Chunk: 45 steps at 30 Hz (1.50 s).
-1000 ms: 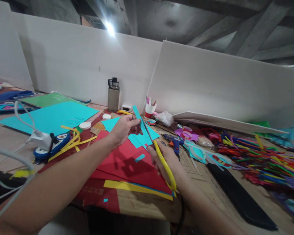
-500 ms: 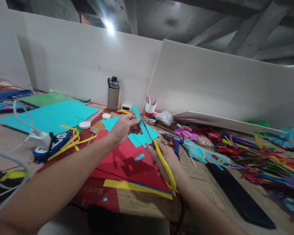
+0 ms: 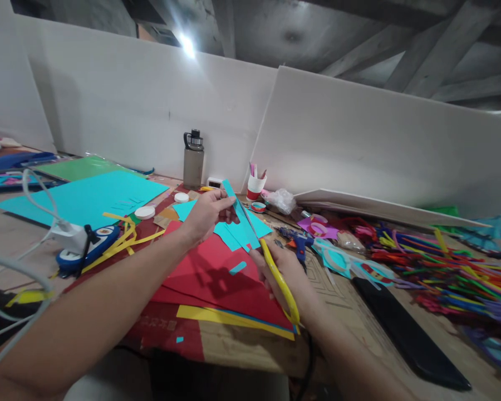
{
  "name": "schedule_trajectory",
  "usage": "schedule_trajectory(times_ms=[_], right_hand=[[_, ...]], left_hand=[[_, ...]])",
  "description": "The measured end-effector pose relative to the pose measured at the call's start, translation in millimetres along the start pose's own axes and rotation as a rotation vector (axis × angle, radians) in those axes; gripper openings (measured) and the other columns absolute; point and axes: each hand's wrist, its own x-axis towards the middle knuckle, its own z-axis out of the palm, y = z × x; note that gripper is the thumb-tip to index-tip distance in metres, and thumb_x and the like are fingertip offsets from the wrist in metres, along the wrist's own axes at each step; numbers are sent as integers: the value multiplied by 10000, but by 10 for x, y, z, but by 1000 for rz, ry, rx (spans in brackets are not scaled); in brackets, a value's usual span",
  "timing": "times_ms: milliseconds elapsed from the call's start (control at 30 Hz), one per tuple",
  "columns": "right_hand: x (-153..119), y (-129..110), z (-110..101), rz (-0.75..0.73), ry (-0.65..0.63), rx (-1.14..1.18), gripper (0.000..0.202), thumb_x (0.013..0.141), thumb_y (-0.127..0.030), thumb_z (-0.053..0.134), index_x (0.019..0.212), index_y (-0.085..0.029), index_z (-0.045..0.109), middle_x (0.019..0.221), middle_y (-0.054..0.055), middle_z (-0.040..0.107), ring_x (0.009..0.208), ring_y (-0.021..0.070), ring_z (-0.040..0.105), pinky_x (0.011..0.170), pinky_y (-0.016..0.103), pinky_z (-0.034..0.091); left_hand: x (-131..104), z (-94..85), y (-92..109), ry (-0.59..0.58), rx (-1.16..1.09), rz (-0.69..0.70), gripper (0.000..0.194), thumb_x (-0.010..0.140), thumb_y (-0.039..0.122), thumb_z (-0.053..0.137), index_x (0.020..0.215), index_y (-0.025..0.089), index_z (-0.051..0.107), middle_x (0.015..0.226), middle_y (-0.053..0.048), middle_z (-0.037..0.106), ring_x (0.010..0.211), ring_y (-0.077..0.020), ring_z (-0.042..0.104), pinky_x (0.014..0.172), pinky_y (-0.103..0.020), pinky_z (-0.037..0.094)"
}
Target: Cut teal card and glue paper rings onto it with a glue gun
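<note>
My left hand (image 3: 211, 214) pinches a light-blue paper strip (image 3: 242, 220) between thumb and fingers, holding it up at a slant. Around the yellow handles of a pair of scissors (image 3: 280, 278) my right hand (image 3: 284, 273) is closed. The scissors' blades lie along the strip's right edge; whether they are fully closed I cannot tell. Below both hands lies red paper (image 3: 192, 273) with a small rounded light-blue piece (image 3: 237, 268) on it. More light-blue paper (image 3: 229, 236) rests behind, partly hidden by my left hand and the strip.
At left are a large light-blue sheet (image 3: 83, 195), yellow strips (image 3: 125, 239) and a blue power strip (image 3: 87, 253) with cables. A bottle (image 3: 193, 161) and a pencil cup (image 3: 256, 186) stand at the back. On the right lie a glue gun (image 3: 303, 245), black phone-like slab (image 3: 409, 334) and pipe cleaners (image 3: 442, 267).
My left hand and the top of the strip have shifted slightly left. My right hand with the scissors has stayed nearly in place.
</note>
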Motion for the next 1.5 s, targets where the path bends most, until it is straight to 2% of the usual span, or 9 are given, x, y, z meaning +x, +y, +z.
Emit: schedule_trajectory(times_ms=[100, 333, 567, 767, 967, 1233, 1500], right_hand=[[27, 60, -25, -20, -49, 18, 258, 833, -433, 471, 724, -199, 468, 517, -39, 504, 400, 77, 433, 375, 176, 328], [53, 89, -20, 2, -51, 11, 244, 824, -418, 482, 715, -201, 458, 507, -44, 503, 381, 77, 438, 367, 177, 336], [43, 37, 6, 125, -55, 107, 276, 802, -472, 491, 751, -202, 465, 481, -56, 485, 327, 74, 422, 314, 169, 335], [50, 77, 12, 69, -48, 80, 270, 794, -460, 505, 723, -203, 465, 467, -50, 493, 334, 71, 419, 321, 167, 328], [50, 86, 24, 106, -52, 71, 257, 797, -456, 497, 743, -205, 474, 468, -56, 490, 319, 77, 413, 315, 178, 323], [51, 170, -9, -21, -33, 26, 196, 805, -391, 488, 796, -200, 527, 508, -41, 510, 388, 81, 430, 361, 176, 324], [49, 128, 20, 45, -44, 16, 223, 799, -422, 493, 788, -202, 521, 490, -45, 506, 373, 83, 443, 356, 178, 346]], left_hand=[[-7, 7, -15, -36, 13, 4, 171, 754, 247, 618, 687, 144, 500, 537, 12, 541, 472, -105, 559, 485, -228, 387], [-16, 13, -44, -63, 6, -17, 170, 746, 250, 621, 689, 138, 507, 539, 2, 562, 474, -111, 567, 475, -225, 381], [2, 17, -31, -47, -26, -66, 172, 733, 231, 629, 680, 143, 490, 536, 2, 557, 464, -111, 563, 468, -224, 379], [0, 8, -35, -53, -18, -62, 187, 732, 238, 635, 668, 146, 485, 529, 2, 559, 461, -109, 560, 477, -227, 388], [6, -5, -39, -65, -18, -74, 184, 730, 244, 644, 686, 146, 495, 539, 1, 567, 468, -110, 567, 478, -225, 396], [9, 3, -64, -93, -12, -89, 163, 730, 242, 628, 680, 134, 517, 554, -14, 573, 466, -117, 572, 477, -231, 414], [-1, 18, -55, -81, -5, -90, 162, 726, 254, 633, 696, 135, 527, 561, -18, 585, 464, -118, 571, 470, -229, 413]])
